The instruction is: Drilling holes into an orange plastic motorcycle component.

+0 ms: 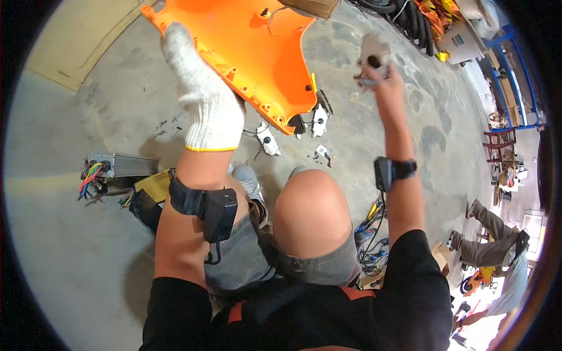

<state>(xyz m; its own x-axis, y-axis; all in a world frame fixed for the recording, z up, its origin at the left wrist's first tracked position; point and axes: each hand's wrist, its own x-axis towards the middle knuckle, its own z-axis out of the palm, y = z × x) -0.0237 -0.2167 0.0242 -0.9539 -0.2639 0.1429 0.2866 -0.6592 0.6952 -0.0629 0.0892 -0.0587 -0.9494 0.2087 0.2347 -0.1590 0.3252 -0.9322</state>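
Note:
My left hand [205,99], in a white knitted glove with a yellow cuff edge, grips the left edge of a large orange plastic shell [257,44]. The shell is tilted, its hollow inner side with screw posts showing. Out to the right, my bare right hand [387,88] is closed on a white part with a black round centre [374,50]; motion blurs it and its exact kind is unclear. Below the shell's lower corner, two similar white parts lie on the floor, one white part [268,142] nearer my feet and another white part [319,121] to its right.
A finned metal unit [134,165] with coloured wires sits on the floor at left, beside a yellow box-like piece [153,186]. Bundled cables [373,257] lie right of my knee. Black hoses [404,23] and a blue rack [530,88] stand far right. Another person [492,254] is at right.

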